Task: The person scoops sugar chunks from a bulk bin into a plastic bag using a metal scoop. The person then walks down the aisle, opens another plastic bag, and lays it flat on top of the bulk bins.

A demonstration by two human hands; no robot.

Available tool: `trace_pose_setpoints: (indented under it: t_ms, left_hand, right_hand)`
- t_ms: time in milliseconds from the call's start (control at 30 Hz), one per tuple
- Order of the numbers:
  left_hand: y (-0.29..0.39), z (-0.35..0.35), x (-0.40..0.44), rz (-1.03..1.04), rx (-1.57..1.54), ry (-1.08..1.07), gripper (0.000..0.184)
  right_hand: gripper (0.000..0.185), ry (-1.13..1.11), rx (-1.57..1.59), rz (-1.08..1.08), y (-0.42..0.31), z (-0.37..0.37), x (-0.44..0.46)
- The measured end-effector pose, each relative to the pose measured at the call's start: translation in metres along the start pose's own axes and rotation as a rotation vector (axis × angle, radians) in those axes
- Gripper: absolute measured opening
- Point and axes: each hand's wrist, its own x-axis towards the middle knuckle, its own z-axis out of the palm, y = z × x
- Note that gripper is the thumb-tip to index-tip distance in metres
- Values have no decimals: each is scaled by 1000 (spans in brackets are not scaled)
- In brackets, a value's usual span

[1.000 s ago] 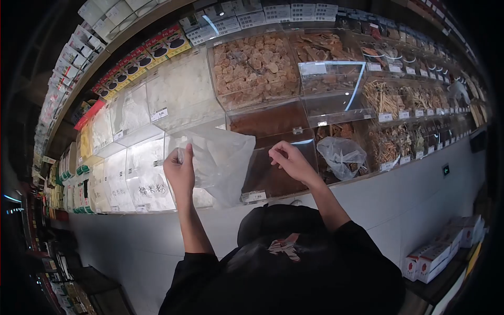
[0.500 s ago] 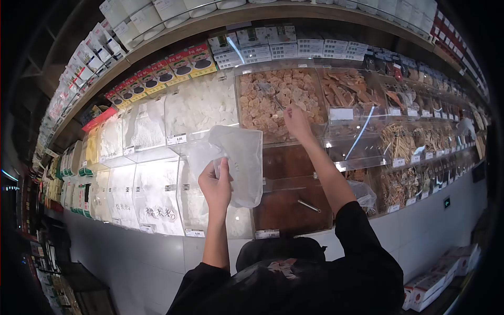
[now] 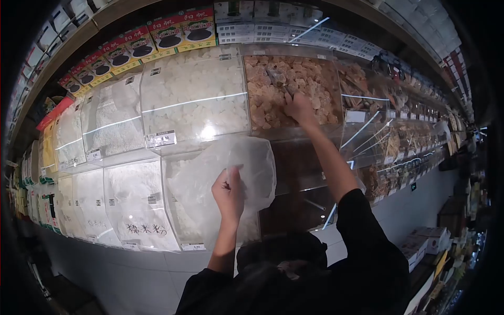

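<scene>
My left hand is closed on a translucent plastic bag, which hangs spread out in front of the lower bins. Higher and to the right, my right hand reaches into a clear bin of amber, lumpy rock sugar. Its fingers are wrapped round the handle of a metal scoop, whose head rests among the lumps. Left of that bin is another one with whitish lumps.
Lower bins hold white powder and a dark brown product, with a metal handle lying there. Red and yellow boxes line the shelf behind. Bins of dried goods continue rightward. White cartons stand at lower right.
The head view has shifted, so the bins look larger and more tilted. The bag appears wider and lower. My right hand stays at the amber lumps with the scoop.
</scene>
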Motion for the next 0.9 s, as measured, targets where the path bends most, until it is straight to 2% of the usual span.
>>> trace_pose_setpoints:
  t_ms: [67,167,267,367,467,667,767,900]
  left_hand:
    - [-1,-2,11,-12,-16,-29,24]
    - [-7,-5,24,-30,-21,-67,24]
    - [-12,-8,32,-44,-22,-90,26]
    - [-23,-11,39,-37,-28,-116,32]
    - [-25,-12,40,-76,-51,-123,35]
    - [-17,-3,43,-94,-82,-125,34]
    - [-22,-2,42,-58,-72,-142,33]
    - [-14,-5,36,-64,-108,-134,33]
  right_hand:
    - [40,-33,-13,-49,-4,-6,8]
    - [41,-136,153,5,9,3,37]
    - [40,-170,144,78,-21,-29,22]
    - [35,-177,187,-14,3,-25,12]
    - [31,-221,171,59,-5,-44,-12]
    - [30,-177,57,-58,14,-55,-56]
    - [31,-129,114,-98,22,-55,-68]
    - [32,-150,98,-59,10,-82,-77]
